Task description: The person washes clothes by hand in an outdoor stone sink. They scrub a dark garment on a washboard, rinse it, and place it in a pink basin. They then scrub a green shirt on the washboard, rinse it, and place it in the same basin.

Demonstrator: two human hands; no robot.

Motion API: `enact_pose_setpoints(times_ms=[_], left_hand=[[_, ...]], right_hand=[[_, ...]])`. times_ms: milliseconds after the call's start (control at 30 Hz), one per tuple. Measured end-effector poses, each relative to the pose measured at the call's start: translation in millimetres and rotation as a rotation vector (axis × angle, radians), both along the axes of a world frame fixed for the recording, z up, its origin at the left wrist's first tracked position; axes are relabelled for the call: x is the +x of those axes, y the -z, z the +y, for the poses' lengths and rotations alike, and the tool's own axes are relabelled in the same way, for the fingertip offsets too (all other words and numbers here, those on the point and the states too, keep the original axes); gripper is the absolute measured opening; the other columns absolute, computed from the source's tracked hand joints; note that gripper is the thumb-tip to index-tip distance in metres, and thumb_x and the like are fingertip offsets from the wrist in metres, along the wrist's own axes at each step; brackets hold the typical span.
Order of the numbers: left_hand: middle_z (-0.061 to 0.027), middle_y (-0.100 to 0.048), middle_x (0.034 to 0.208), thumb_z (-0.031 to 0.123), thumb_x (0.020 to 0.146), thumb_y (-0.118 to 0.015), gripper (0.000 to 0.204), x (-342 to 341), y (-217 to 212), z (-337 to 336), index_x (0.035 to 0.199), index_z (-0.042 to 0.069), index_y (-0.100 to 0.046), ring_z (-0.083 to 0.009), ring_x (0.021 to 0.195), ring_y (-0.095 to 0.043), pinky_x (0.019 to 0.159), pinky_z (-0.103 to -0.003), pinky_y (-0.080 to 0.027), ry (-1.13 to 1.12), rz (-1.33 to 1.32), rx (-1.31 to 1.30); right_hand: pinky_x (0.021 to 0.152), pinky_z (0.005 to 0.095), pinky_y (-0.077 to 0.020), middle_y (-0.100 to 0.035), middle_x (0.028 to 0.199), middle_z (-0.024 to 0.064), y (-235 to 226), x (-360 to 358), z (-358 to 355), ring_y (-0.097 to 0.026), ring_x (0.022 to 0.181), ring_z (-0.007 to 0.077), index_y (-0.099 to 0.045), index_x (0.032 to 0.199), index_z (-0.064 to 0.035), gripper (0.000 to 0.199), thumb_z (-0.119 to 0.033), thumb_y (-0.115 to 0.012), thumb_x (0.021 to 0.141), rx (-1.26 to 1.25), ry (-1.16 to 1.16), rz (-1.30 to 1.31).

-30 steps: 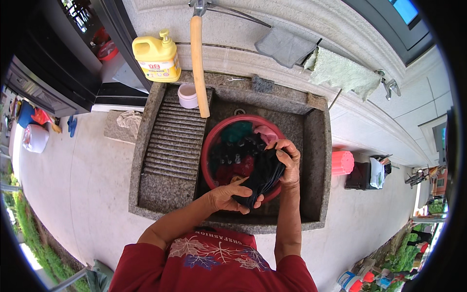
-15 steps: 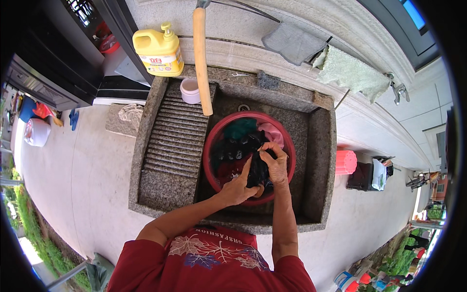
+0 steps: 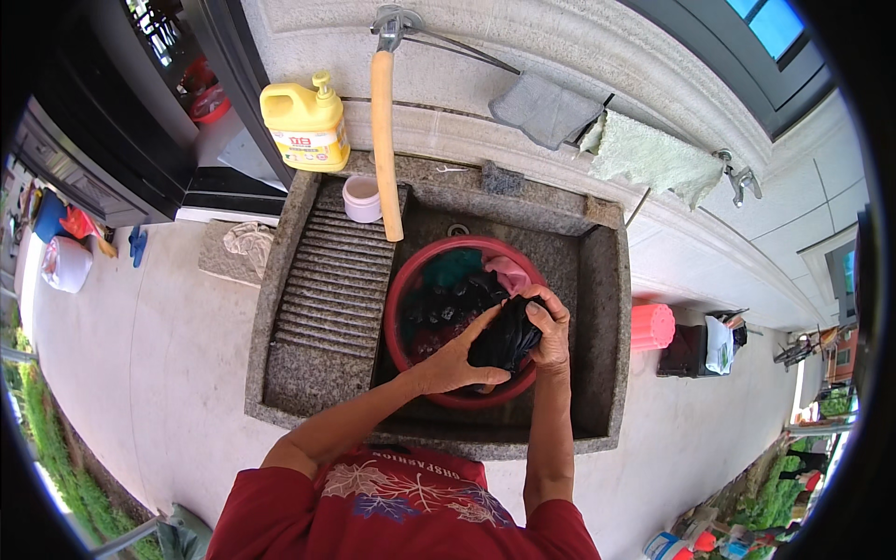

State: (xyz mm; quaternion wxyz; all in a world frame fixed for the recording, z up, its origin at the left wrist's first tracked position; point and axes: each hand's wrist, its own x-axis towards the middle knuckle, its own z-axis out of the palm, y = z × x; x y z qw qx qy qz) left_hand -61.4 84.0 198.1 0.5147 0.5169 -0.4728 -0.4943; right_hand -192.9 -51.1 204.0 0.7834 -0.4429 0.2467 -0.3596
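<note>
Both my hands hold a bunched black cloth (image 3: 507,336) over the near right part of a red basin (image 3: 392,322). My left hand (image 3: 455,362) grips its left and lower side, thumb and fingers apart around it. On the upper right, my right hand (image 3: 549,329) has its fingers curled over the cloth. In the basin, dark wet clothes lie in water with a teal cloth (image 3: 448,271) at the far left and a pink cloth (image 3: 507,273) at the far right. The cloth's underside is hidden.
The basin stands in a stone sink (image 3: 611,345) with a ribbed washboard (image 3: 331,280) at left. A pale pink tub (image 3: 362,200), a yellow pump jug (image 3: 305,126) and a tap hose (image 3: 384,149) are beyond. Rags, one a pale green cloth (image 3: 653,159), hang along the wall.
The black cloth is now bunched larger between my hands. My right hand has gone from a fingertip pinch to curling over the cloth's side. The view has shifted slightly.
</note>
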Motion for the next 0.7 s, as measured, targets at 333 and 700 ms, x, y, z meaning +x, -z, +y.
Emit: enact_pose_setpoints(times_ms=[333, 700], left_hand=[[-0.0238, -0.052, 0.121, 0.033, 0.085, -0.066, 0.084, 0.8, -28.3, 32.4, 0.146, 0.013, -0.013, -0.0267, 0.09, -0.063, 0.067, -0.037, -0.055, 0.332, 1.153, 0.404], [-0.0222, -0.06, 0.087, 0.034, 0.082, -0.068, 0.104, -31.2, -8.3, 21.2, 0.147, 0.005, 0.007, -0.0341, 0.076, -0.062, 0.081, -0.034, -0.04, -0.159, -0.197, 0.08]], right_hand=[[0.081, 0.035, -0.0482, -0.061, 0.093, 0.0117, -34.9, -0.6, 14.0, -0.059, 0.089, 0.0241, -0.061, 0.09, -0.0019, 0.021, -0.011, -0.066, 0.072, -0.171, -0.056, -0.182], [0.068, 0.0201, -0.041, -0.057, 0.083, -0.0015, -43.9, 19.6, 21.0, -0.05, 0.075, 0.0051, -0.063, 0.088, -0.0024, 0.01, 0.001, -0.064, 0.079, -0.418, -0.115, 0.411]])
